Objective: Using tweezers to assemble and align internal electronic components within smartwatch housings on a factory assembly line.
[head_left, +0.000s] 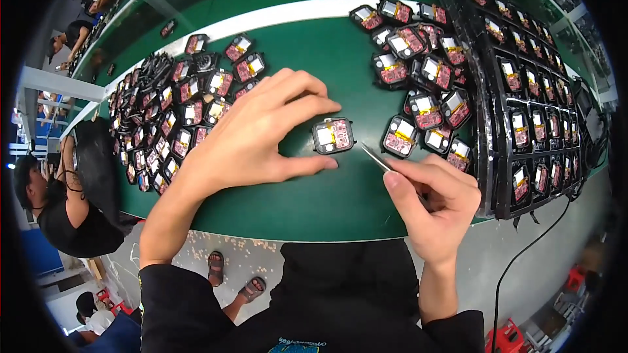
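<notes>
A single small black watch-like case point(332, 136) lies open on the green work surface, with a red circuit board, a white block and yellow tape inside. Around its left side curves my left hand point(268, 124), thumb and fingers spread apart and not visibly gripping the case. My right hand point(435, 199) pinches a pair of metal tweezers point(375, 156), their tips pointing up and left, just short of the case's right edge. Another such case point(400, 136) lies beyond the tweezers, at the edge of the right-hand pile.
Many similar cases point(190, 91) are heaped at the left, and a second pile point(418, 46) lies at the right. Stacked black trays point(481, 124) filled with cases border the right side. A black cable point(507, 268) hangs below them. A co-worker point(72, 202) sits at the far left.
</notes>
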A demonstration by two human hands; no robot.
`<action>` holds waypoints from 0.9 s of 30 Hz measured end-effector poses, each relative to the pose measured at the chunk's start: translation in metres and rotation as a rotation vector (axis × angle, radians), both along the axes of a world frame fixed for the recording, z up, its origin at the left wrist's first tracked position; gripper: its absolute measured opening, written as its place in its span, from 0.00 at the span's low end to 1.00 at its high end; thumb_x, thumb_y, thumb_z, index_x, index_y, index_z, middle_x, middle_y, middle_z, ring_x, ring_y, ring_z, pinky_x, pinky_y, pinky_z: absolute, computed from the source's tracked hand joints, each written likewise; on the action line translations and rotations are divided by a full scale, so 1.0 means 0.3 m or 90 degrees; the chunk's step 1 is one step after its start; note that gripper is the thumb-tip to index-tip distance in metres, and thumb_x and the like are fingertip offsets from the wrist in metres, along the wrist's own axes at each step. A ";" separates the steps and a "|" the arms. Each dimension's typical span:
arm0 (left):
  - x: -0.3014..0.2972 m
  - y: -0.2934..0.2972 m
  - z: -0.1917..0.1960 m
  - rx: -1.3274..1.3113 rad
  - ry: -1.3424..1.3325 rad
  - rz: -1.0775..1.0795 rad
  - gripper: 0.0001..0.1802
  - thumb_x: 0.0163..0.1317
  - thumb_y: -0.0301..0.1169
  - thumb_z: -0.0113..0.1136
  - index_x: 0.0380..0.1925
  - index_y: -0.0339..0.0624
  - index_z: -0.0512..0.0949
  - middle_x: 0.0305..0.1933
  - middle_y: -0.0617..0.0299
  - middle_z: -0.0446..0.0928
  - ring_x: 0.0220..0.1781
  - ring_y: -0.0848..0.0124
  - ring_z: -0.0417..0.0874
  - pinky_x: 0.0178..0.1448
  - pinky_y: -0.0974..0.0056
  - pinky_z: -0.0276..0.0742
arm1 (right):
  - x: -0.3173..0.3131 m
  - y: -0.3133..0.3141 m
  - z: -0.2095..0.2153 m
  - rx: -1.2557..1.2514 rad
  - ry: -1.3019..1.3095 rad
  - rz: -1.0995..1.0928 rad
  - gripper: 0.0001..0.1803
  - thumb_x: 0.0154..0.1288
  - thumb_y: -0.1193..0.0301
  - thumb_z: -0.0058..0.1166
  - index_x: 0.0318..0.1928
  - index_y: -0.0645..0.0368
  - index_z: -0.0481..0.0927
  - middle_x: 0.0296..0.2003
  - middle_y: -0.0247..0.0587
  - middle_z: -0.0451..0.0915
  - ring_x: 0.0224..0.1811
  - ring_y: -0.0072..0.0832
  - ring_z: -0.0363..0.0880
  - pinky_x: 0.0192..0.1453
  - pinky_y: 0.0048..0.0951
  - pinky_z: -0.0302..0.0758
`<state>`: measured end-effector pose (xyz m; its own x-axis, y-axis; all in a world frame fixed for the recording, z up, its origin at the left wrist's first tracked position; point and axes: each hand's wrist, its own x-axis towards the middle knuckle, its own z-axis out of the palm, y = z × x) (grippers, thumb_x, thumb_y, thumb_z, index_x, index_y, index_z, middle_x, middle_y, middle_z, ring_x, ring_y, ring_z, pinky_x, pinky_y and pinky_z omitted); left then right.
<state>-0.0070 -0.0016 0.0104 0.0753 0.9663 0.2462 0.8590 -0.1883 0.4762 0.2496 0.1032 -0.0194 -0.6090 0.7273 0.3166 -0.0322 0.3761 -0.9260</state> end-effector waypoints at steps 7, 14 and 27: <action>-0.005 -0.001 -0.019 0.000 -0.026 -0.018 0.29 0.52 0.25 0.84 0.56 0.38 0.87 0.53 0.55 0.82 0.53 0.54 0.85 0.58 0.55 0.83 | 0.007 0.003 -0.009 0.012 -0.012 0.008 0.11 0.62 0.84 0.74 0.45 0.69 0.94 0.24 0.32 0.81 0.21 0.12 0.68 0.25 0.22 0.57; 0.018 -0.012 -0.023 -0.084 -0.113 -0.093 0.30 0.54 0.35 0.85 0.58 0.41 0.90 0.45 0.59 0.85 0.42 0.63 0.82 0.42 0.63 0.78 | 0.013 0.004 -0.025 0.024 -0.029 -0.001 0.09 0.58 0.85 0.73 0.40 0.68 0.93 0.21 0.32 0.78 0.19 0.13 0.68 0.24 0.22 0.57; -0.006 -0.012 -0.050 -0.064 -0.142 -0.111 0.32 0.49 0.38 0.86 0.55 0.37 0.91 0.41 0.59 0.84 0.40 0.66 0.80 0.39 0.64 0.73 | -0.010 -0.002 0.014 0.024 -0.153 0.043 0.09 0.60 0.89 0.70 0.42 0.72 0.93 0.25 0.32 0.80 0.24 0.12 0.71 0.28 0.19 0.60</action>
